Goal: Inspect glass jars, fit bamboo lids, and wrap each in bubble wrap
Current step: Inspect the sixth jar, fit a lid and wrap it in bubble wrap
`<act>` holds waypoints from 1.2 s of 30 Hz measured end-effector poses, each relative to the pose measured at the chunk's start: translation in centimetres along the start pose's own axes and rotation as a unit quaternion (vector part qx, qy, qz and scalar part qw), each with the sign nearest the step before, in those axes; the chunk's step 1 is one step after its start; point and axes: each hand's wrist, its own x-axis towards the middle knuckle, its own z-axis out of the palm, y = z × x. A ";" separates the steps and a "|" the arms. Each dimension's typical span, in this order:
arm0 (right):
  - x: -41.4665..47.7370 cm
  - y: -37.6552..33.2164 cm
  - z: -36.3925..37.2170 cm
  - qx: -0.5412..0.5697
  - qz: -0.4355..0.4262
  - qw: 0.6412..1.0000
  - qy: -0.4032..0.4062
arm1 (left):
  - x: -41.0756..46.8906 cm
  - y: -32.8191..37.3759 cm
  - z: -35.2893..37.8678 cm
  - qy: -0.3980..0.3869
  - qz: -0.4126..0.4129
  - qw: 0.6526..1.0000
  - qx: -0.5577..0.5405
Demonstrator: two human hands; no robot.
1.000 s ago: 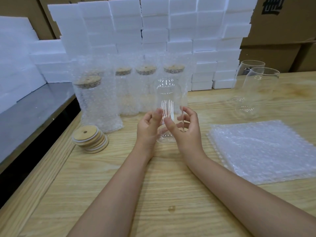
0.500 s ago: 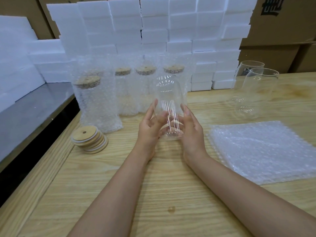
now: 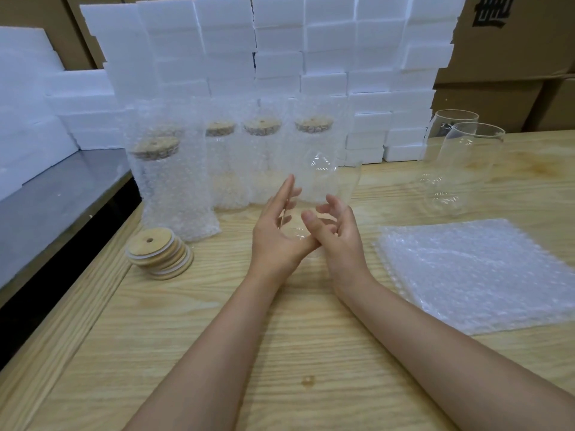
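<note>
A clear glass jar (image 3: 323, 178) with no lid hangs tilted and motion-blurred above the wooden table (image 3: 280, 353), between my two hands. My left hand (image 3: 273, 231) lies against the jar's left side with straight fingers pointing up and the thumb reaching under it. My right hand (image 3: 339, 234) curls its fingers and thumb round the jar's lower end. A stack of bamboo lids (image 3: 155, 250) lies to the left. A pile of bubble wrap sheets (image 3: 476, 275) lies to the right.
Several lidded jars wrapped in bubble wrap (image 3: 171, 188) stand in a row behind my hands. Two bare glass jars (image 3: 466, 169) stand at the back right. White foam blocks (image 3: 280, 57) form a wall behind, with cardboard boxes (image 3: 513, 42) beyond. A grey metal surface (image 3: 46, 197) borders the table's left.
The jar has been turned and tilted between my hands. My left fingers have straightened along its side, and my right hand has shifted lower round it.
</note>
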 end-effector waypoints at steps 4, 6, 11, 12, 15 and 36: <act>0.1 0.1 -0.3 -0.002 -0.012 1.000 0.003 | -0.1 -0.3 -0.3 0.003 0.046 0.998 0.040; 0.1 0.2 -0.4 -0.008 -0.023 1.000 -0.008 | 0.0 -0.4 -0.3 0.006 0.069 0.996 0.055; 0.4 0.6 -0.4 0.024 -0.052 0.998 -0.031 | 0.1 -1.0 -0.4 0.013 0.104 0.991 0.086; 0.4 0.6 -0.4 0.022 -0.056 0.998 -0.036 | 0.1 -1.2 -0.4 0.015 0.108 0.990 0.089; 0.5 0.9 -0.4 0.019 -0.057 0.997 -0.044 | 0.3 -1.6 -0.4 0.017 0.113 0.990 0.085; 0.3 0.5 -0.2 -0.028 -0.079 0.995 -0.045 | 0.0 -1.1 -0.7 0.014 0.120 0.985 0.122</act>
